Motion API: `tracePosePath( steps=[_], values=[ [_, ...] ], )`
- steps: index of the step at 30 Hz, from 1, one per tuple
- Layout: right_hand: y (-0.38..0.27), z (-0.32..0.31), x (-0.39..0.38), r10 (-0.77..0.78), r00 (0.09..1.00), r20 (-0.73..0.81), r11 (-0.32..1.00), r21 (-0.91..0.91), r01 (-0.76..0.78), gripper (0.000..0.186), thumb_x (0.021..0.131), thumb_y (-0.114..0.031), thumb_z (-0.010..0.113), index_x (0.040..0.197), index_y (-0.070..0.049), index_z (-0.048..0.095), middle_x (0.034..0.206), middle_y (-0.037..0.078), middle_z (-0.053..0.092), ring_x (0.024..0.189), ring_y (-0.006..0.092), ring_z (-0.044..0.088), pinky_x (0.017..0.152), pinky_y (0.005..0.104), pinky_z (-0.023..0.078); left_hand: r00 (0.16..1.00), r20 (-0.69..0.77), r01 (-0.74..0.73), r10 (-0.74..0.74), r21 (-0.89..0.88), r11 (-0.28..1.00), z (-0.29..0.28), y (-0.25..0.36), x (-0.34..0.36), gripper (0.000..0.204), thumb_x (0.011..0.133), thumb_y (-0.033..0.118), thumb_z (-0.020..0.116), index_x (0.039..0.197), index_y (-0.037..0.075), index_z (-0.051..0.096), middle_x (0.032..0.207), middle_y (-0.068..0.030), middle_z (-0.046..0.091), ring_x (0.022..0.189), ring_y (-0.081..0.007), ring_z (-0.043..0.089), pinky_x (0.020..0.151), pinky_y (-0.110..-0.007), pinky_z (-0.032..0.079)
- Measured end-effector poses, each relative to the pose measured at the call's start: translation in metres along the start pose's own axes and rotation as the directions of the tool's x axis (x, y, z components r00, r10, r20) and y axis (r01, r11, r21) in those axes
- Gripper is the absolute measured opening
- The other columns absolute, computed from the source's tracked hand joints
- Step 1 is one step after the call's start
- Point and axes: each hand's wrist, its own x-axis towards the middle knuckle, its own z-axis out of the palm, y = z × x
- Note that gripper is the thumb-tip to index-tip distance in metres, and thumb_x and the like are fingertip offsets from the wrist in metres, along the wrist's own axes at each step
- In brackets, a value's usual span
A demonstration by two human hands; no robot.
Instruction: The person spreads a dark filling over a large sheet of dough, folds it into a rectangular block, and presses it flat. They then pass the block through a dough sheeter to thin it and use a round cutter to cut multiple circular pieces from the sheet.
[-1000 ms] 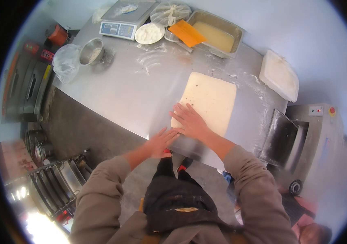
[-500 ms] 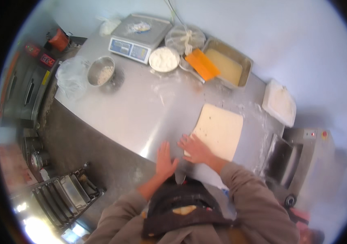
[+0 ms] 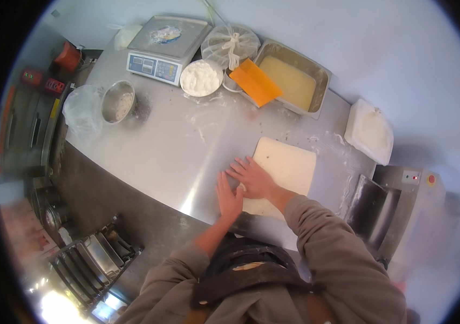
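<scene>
We see the right hand [image 3: 254,178] lying flat, fingers spread, on the near-left corner of the dough sheet [image 3: 284,171]; it presses on the dough and grips nothing. The left hand [image 3: 229,197] is also open and flat, just beside the right one, and it rests on the steel table [image 3: 149,156] at the left edge of the sheet, touching it or nearly so (we cannot tell which, because the right hand covers the place). The two hands are close together, thumbs almost meeting.

From the hands the pale rectangular sheet spreads away and to the right. Its long axis runs from the near table edge toward the far right, a little tilted. So the right hand is the nearer one to the bulk of the dough, and the left hand stands at its border.

Further out we find a white bowl of flour [image 3: 201,78], an orange scraper [image 3: 255,82] lying over the rim of a metal pan of yellowish batter [image 3: 293,82], a digital scale [image 3: 168,48], a small steel bowl [image 3: 117,101] and a white lidded tub [image 3: 371,131]. To the right stands a dough sheeter machine [image 3: 397,208].
</scene>
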Motion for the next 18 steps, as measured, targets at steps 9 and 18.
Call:
tracePosePath(
  steps=[9, 18],
  values=[
    [0.034, -0.003, 0.001, 0.051, 0.998, -0.022, 0.998, -0.043, -0.052, 0.078, 0.103, -0.061, 0.061, 0.164, -0.013, 0.05, 0.17, 0.014, 0.046, 0.163, 0.0362, 0.033, 0.135, 0.0588, 0.021, 0.993, -0.078, 0.101, -0.09, 0.151, 0.983, 0.041, 0.031, -0.017, 0.1, 0.094, 0.032, 0.076, 0.171, -0.006, 0.024, 0.179, -0.0297, 0.022, 0.17, -0.0438, 0.015, 0.136, -0.061, 0.011],
    [0.091, -0.029, 0.025, 0.022, 1.0, 0.01, 0.993, -0.112, -0.021, 0.082, 0.103, -0.063, 0.06, 0.167, -0.013, 0.046, 0.172, 0.012, 0.045, 0.165, 0.0343, 0.029, 0.136, 0.0586, 0.018, 0.995, -0.098, 0.062, -0.037, 0.27, 0.961, 0.046, 0.044, -0.016, 0.107, 0.091, 0.039, 0.077, 0.171, -0.007, 0.023, 0.179, -0.0302, 0.024, 0.169, -0.0448, 0.016, 0.136, -0.061, 0.011]
  ],
)
